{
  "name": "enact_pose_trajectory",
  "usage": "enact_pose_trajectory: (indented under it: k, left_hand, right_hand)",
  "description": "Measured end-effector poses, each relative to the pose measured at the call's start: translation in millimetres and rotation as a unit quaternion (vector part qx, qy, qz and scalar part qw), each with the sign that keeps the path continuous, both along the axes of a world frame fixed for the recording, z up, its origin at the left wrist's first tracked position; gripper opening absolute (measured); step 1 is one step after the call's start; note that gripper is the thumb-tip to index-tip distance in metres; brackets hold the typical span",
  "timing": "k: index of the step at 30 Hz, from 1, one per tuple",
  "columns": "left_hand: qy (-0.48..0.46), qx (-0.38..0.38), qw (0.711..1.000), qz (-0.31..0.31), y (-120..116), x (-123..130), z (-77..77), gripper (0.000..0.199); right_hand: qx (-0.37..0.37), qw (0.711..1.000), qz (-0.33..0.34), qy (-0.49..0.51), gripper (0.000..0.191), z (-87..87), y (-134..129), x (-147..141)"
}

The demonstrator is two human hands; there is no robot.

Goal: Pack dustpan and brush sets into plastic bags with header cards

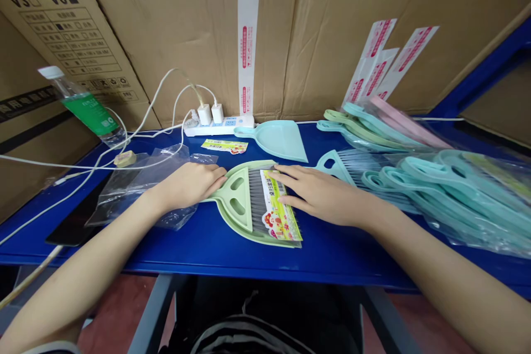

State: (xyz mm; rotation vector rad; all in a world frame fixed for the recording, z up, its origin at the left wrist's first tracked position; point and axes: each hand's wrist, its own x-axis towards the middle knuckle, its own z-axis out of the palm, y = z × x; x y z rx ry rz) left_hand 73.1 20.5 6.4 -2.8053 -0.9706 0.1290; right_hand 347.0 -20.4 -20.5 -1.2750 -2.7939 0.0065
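A light green dustpan (226,215) lies flat near the middle of the table, its handle end toward the left. A matching green hand brush (236,191) with grey bristles rests in it, and a yellow printed card (284,207) lies over the bristles. My left hand (188,183) is closed around the handle end, partly hiding it. Across the card and the pan's right edge, my right hand (321,193) lies with its fingers stretched and spread, pressing on them.
Behind are a blue dustpan (282,139), another card (226,146) and a power strip (232,124) with cables. A blue brush (338,166) and several bagged sets (452,188) lie right. Left are clear bags (141,182), a black phone-like slab (77,218) and a bottle (89,113).
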Motion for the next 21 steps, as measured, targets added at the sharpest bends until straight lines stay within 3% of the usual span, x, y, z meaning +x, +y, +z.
enact_pose_trajectory:
  k: [21]
  left_hand:
    - [0.007,-0.02,1.0,0.017,0.2,0.7,-0.1,0.045]
  right_hand:
    - [-0.004,1.0,-0.003,0.005,0.055,-0.3,-0.4,1.6]
